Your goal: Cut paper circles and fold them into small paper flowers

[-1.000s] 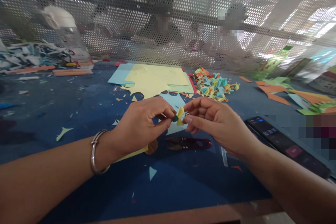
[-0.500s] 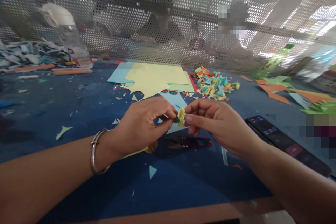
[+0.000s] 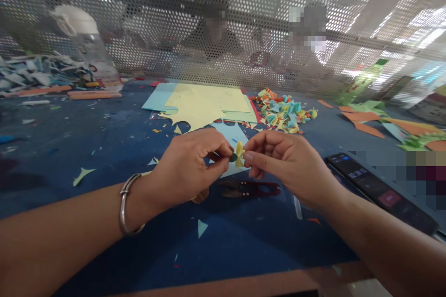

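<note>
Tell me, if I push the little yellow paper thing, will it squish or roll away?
The yellow paper piece would probably squish, because its lobes look thin. It's likely very light, being so small beside the fingers. It probably wouldn't roll well, since its lobes stick out.

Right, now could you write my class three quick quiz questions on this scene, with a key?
1. True or false: the dark red-handled metal snips lie on the dark blue tabletop.
2. What colour is the small folded paper piece between the left hand and the right hand?
a) orange
b) yellow
c) pink
3. Fill in: around the left wrist is a rounded silver-coloured ____.

Key: 1 true; 2 b; 3 bangle.
</note>
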